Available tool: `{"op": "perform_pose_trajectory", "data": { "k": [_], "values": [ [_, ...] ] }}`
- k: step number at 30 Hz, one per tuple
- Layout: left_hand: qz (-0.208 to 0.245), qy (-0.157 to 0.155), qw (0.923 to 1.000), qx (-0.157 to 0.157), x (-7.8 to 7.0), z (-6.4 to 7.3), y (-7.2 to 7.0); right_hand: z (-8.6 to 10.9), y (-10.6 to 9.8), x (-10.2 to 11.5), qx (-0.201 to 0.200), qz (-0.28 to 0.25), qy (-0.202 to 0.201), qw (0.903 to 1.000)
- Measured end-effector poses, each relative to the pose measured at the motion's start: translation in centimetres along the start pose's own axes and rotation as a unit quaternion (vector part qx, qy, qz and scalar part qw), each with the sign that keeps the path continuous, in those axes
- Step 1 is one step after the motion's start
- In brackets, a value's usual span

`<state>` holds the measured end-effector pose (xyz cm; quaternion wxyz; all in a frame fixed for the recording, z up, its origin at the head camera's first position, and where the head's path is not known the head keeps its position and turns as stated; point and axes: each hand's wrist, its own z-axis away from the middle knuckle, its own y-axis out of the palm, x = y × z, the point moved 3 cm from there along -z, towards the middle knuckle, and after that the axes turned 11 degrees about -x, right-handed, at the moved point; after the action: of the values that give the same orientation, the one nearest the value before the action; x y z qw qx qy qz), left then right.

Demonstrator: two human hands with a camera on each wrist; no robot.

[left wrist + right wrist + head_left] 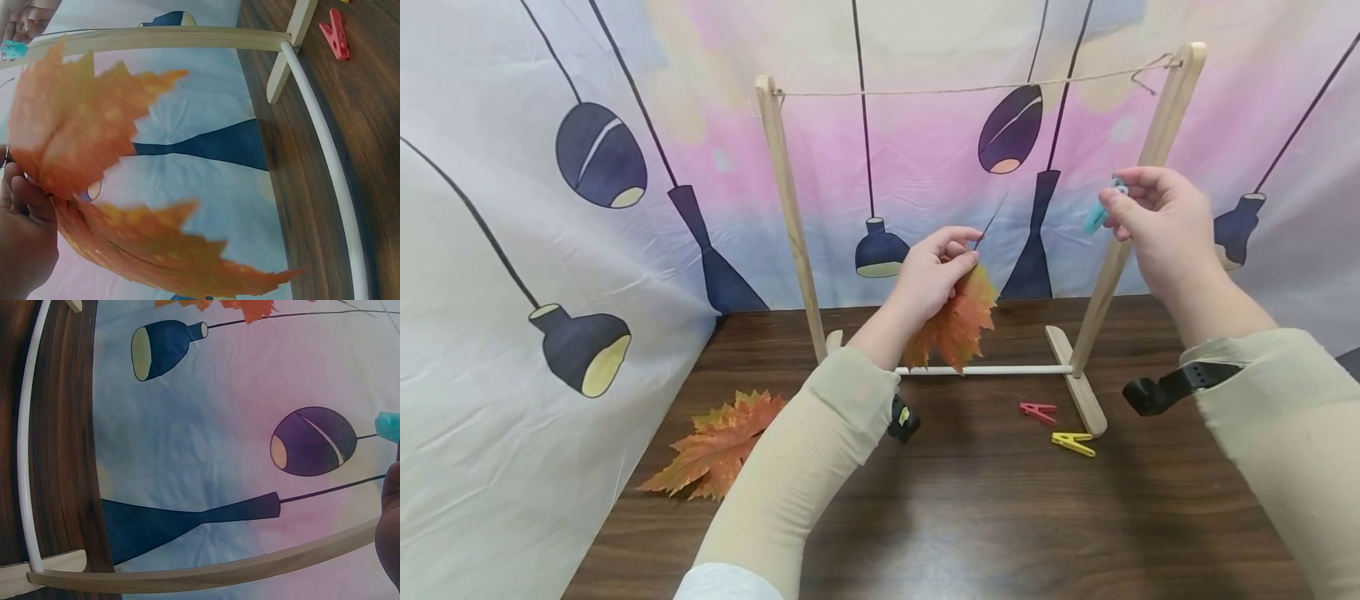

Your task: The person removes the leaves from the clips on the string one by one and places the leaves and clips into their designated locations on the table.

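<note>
My left hand (pixel 928 271) pinches the thin dark stem of an orange and yellow maple leaf (pixel 966 312), whose blade hangs below the fingers. In the left wrist view, the leaf (pixel 81 125) spreads out in two large lobed parts beside the hand. Up at the right, my right hand (pixel 1176 229) pinches a turquoise clothespin (pixel 1097 217) between thumb and fingers, in front of the rack's right post. Only the end of that clothespin (pixel 389 427) shows in the right wrist view. Above both hands, a twine line (pixel 925 91) runs between the posts.
A wooden rack (pixel 792 212) with a white bottom bar (pixel 1007 370) stands on the dark wood table (pixel 955 517). Near its right foot lie a red clothespin (pixel 1038 412) and a yellow clothespin (pixel 1073 443). Another orange leaf (pixel 722 446) lies left, partly behind my left sleeve. A lamp-printed cloth (pixel 715 50) hangs behind.
</note>
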<state>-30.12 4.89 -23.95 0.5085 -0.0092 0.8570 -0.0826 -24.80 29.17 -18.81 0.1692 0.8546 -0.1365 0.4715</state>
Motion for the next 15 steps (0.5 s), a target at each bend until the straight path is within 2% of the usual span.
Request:
{"op": "perform_pose_trajectory", "data": {
  "k": [5,11,15],
  "values": [
    [0.006,-0.013,0.9999,0.003,0.6,0.3,-0.3,0.3,-0.2,-0.7,0.005,0.039,-0.002,0.9992],
    [0.013,-0.020,0.9997,-0.010,1.9,0.8,-0.9,0.5,-0.4,-1.5,0.009,0.024,0.011,0.9996],
    [0.008,-0.027,0.9995,-0.012,2.8,1.3,-1.5,0.7,-0.6,-2.2,0.007,0.055,0.009,0.9984]
  ]
}}
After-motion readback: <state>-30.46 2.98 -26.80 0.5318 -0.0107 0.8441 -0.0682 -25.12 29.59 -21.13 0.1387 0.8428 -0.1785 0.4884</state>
